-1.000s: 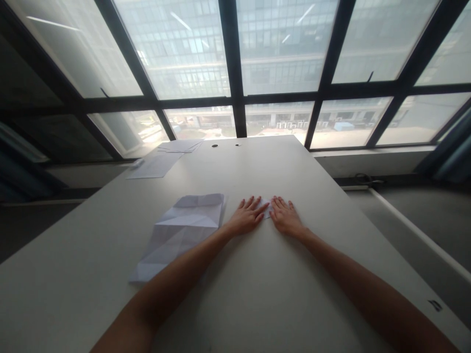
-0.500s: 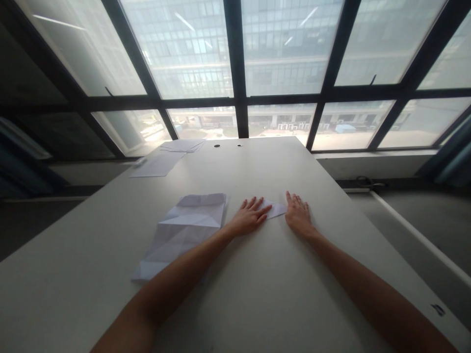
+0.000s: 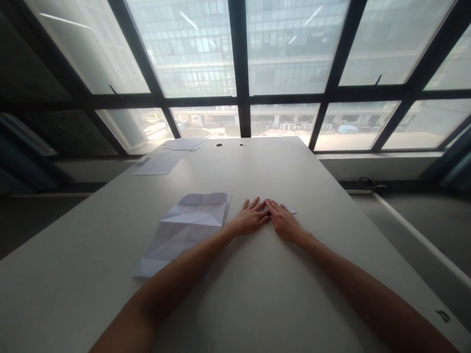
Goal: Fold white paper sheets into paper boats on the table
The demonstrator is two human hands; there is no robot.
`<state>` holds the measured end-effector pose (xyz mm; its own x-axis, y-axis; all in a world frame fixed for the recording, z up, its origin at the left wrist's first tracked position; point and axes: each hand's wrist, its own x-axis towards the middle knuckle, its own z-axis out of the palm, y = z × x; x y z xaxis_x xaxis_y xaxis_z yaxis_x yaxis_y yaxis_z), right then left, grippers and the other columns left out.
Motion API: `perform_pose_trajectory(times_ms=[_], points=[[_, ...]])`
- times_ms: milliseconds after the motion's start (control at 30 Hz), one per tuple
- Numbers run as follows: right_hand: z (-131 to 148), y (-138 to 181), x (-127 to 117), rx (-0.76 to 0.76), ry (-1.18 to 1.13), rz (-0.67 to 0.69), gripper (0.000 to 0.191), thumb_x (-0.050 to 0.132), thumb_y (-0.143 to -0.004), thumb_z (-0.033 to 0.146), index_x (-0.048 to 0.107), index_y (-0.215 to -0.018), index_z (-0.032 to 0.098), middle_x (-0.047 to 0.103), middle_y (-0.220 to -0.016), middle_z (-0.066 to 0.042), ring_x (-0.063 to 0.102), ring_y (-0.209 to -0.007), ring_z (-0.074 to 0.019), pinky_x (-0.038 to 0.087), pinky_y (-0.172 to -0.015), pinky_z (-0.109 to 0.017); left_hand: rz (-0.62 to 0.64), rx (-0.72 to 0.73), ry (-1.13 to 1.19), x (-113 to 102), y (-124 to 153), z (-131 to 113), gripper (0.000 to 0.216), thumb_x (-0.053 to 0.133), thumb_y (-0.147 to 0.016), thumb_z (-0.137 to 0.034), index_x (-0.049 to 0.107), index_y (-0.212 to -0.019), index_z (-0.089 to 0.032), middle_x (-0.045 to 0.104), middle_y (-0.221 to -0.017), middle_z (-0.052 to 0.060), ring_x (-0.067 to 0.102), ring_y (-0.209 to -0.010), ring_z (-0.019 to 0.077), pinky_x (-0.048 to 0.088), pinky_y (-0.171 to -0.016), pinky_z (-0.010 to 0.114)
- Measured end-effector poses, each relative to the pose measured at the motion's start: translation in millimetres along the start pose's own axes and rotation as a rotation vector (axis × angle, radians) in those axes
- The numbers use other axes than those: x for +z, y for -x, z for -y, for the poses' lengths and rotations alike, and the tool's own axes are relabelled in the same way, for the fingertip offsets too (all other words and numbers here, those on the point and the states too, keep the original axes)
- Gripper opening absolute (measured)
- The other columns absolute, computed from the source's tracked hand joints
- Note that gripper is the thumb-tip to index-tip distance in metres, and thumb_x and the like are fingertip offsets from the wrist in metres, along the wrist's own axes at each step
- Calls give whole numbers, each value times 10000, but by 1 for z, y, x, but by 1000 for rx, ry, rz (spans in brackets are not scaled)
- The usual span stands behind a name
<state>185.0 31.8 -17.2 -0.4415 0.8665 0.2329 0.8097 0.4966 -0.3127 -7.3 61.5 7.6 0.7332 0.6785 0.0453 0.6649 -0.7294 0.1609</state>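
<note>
A small folded piece of white paper [image 3: 292,211] lies flat on the white table [image 3: 257,294], mostly covered by both hands; only its right tip shows clearly. My left hand [image 3: 250,216] rests flat over its left part with the fingers spread. Flat on top of the paper, my right hand [image 3: 284,220] has its fingers stretched out, their tips meeting the left hand's fingers. Left of the hands lies a creased sheet of white paper [image 3: 191,220] with several fold lines, partly hidden behind my left forearm.
Several flat white sheets [image 3: 158,163] lie at the table's far left corner. Two round holes, one of them a dark hole [image 3: 219,145], are near the far edge. A small dark mark [image 3: 443,315] is at the near right. Large windows [image 3: 283,49] stand beyond the table.
My right hand has slid left from the paper's right end onto its middle, up against my left hand. The left hand has stayed in place on the paper.
</note>
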Motion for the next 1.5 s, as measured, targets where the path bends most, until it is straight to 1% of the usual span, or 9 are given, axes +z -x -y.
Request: perform_pose_trajectory(times_ms=[100, 233, 400, 600, 833, 1067, 1200, 1333, 1500], points=[[-2, -1, 0, 105, 42, -5, 584, 296, -964, 228, 274, -1522, 56, 288, -1572, -145, 241, -1463, -239, 176, -1196, -440, 11, -4, 20, -2, 0, 0, 486, 219, -1027, -521, 350, -1481, -404, 157, -1627, 18, 77, -1494, 329, 94, -1140, 622], [-4, -2, 0, 188, 85, -2, 559, 283, -974, 237, 326, -1504, 65, 305, -1564, -149, 240, -1463, -249, 163, -1194, -461, -34, -39, 39, 1, -1, -2, 454, 233, -1040, -451, 357, -1475, -416, 217, -1613, 2, 147, -1486, 307, 107, -1150, 602], [-7, -2, 0, 243, 136, -1, 546, 241, -982, 225, 349, -1493, 64, 294, -1569, -146, 225, -1467, -264, 151, -1190, -487, -80, -125, 32, 8, -4, -3, 483, 208, -1043, -353, 313, -1514, -327, 251, -1602, 9, 187, -1481, 268, 136, -1173, 536], [-13, -1, 1, 320, 169, -12, 546, 243, -981, 228, 334, -1502, 93, 282, -1577, -129, 219, -1468, -260, 139, -1183, -518, -36, -75, -41, 5, 0, -2, 678, 183, -999, -598, 181, -1561, -218, 144, -1622, 78, 82, -1495, 311, 93, -1173, 546], [-16, 1, -2, 408, 211, -39, 565, 247, -946, 173, 341, -1496, 79, 289, -1577, -139, 220, -1465, -270, 149, -1176, -521, -27, -129, -71, 8, -1, -2, 821, 170, -959, -678, 149, -1560, -119, 135, -1614, 141, 86, -1496, 301, 82, -1185, 489], [-15, 4, -4, 396, 190, -51, 558, 250, -964, 197, 319, -1506, 80, 290, -1576, -148, 219, -1465, -259, 128, -1184, -483, -70, -141, -39, 11, -2, 0, 770, 180, -972, -654, 206, -1551, -147, 189, -1611, 104, 122, -1493, 282, 90, -1193, 461], [-13, 3, -6, 362, 125, -51, 527, 254, -1015, 359, 412, -1460, 124, 327, -1561, -149, 234, -1461, -253, 141, -1179, -486, -86, -142, -9, 12, -2, 1, 771, 229, -965, -663, 210, -1550, -161, 212, -1605, 110, 139, -1490, 286, 110, -1188, 480], [-11, 2, -9, 333, 88, -47, 590, 344, -991, 521, 429, -1450, 160, 336, -1554, -160, 233, -1460, -266, 125, -1171, -521, -131, -161, 41, 12, -3, 1, 753, 278, -963, -658, 232, -1543, -180, 276, -1585, 113, 186, -1481, 278, 135, -1186, 470], [-12, 2, -9, 311, 61, -72, 659, 419, -949, 588, 437, -1442, 151, 362, -1538, -174, 260, -1449, -273, 140, -1166, -518, -157, -163, 80, 9, -3, 0, 724, 295, -964, -650, 290, -1523, -190, 321, -1567, 107, 229, -1469, 276, 151, -1186, 472]])
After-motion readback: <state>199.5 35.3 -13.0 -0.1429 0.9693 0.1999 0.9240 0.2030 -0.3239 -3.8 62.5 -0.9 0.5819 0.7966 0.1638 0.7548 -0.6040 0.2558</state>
